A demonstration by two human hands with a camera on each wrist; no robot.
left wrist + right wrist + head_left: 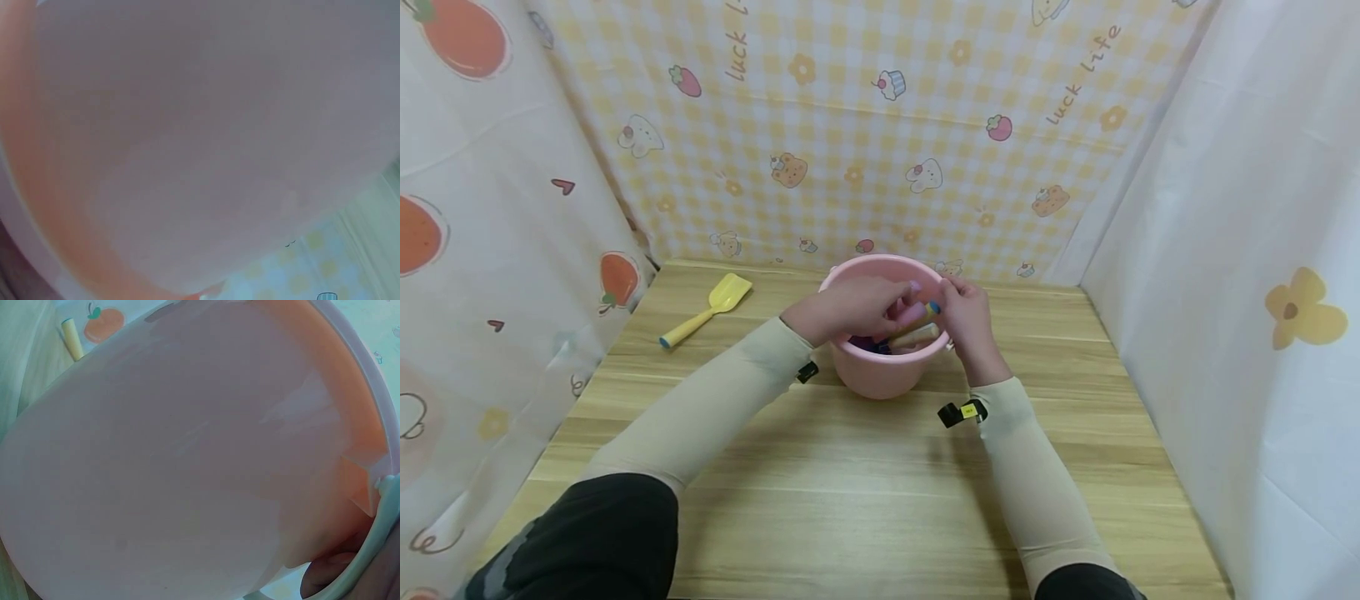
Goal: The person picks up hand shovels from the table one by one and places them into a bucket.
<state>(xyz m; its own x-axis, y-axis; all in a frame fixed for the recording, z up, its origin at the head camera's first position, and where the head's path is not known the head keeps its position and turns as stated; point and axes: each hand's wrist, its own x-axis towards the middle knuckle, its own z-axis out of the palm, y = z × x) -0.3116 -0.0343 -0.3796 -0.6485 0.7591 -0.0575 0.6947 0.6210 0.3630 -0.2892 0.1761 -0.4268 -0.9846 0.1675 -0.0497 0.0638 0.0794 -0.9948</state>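
A pink bucket (pixel 880 379) stands on the wooden table, with several stick-like handles poking up inside. My left hand (pixel 859 307) reaches over its left rim and pinches a pink handle (pixel 912 315) between thumb and fingers; the handle's lower end is hidden in the bucket. On the right, my right hand (pixel 967 321) grips the bucket's rim. Some of its fingers (pixel 331 572) show beside the white bail handle (pixel 384 519) in the right wrist view. A pale handle (pixel 913 337) and a blue-tipped yellow handle (pixel 932 308) lean inside. Bucket wall (pixel 206 144) fills the left wrist view.
A yellow toy shovel (pixel 706 312) with a blue handle end lies left of the bucket on the table (pixel 850 492). Behind stands a yellow checked cloth (pixel 850 125). White printed sheets (pixel 1217 250) hang at both sides.
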